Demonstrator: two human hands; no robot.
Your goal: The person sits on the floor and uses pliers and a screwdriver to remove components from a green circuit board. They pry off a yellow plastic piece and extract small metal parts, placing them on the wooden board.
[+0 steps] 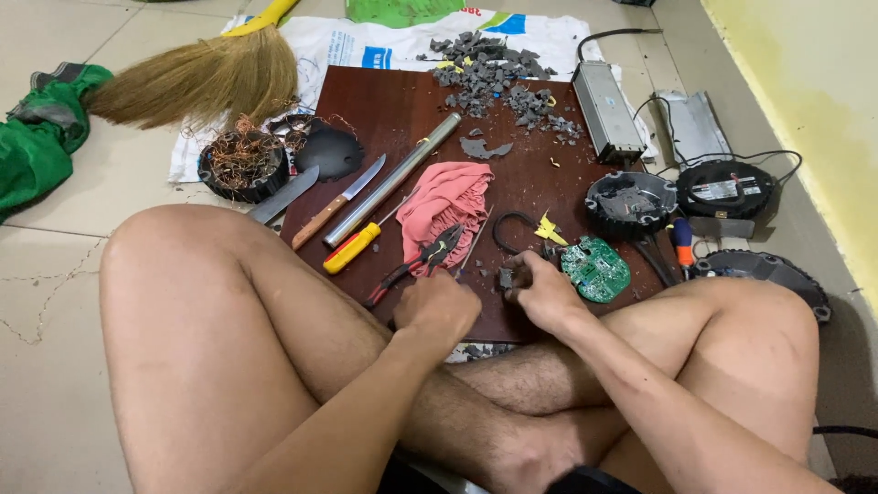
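Now we are pinching a small dark part in our right hand, fingers clamped on it, low at the centre of the frame on the board. Our left hand is curling shut beside the pliers, though whether it is holding anything we cannot tell. With the knife and gray shards lying close to our bare legs, a slip is probably risking a cut.
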